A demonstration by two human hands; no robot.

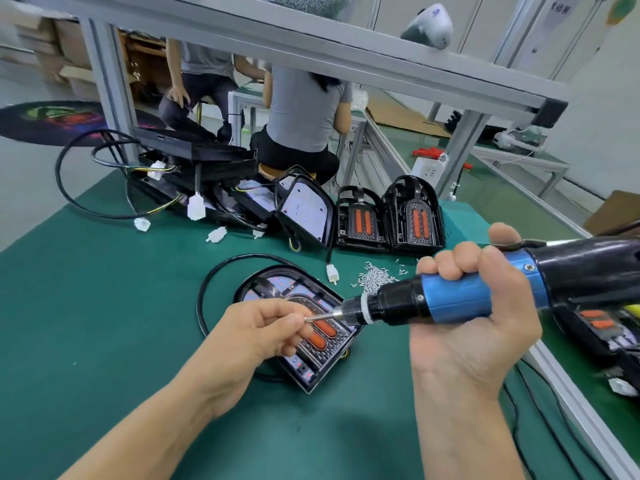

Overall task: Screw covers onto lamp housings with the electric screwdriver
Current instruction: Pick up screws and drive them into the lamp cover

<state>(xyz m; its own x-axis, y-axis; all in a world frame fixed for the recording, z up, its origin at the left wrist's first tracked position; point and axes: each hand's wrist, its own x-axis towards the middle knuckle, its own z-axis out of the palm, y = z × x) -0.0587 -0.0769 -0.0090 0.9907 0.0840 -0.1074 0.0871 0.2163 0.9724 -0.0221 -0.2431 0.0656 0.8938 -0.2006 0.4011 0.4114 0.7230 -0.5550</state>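
Above the green mat (104,306): lamp housing (304,341) lies flat, cover on.
Right hand (474,306): grips electric screwdriver (485,292), held level.
Left hand (256,334): pinches screw (307,319) at bit tip.
Risk: screw drops or seats crooked when tilted.

Probably factory assembly line — aluminium-frame workbenches (346,43), seated workers (304,109).

No legible text anywhere — paper sign (558,12) on far wall too blurred to read.
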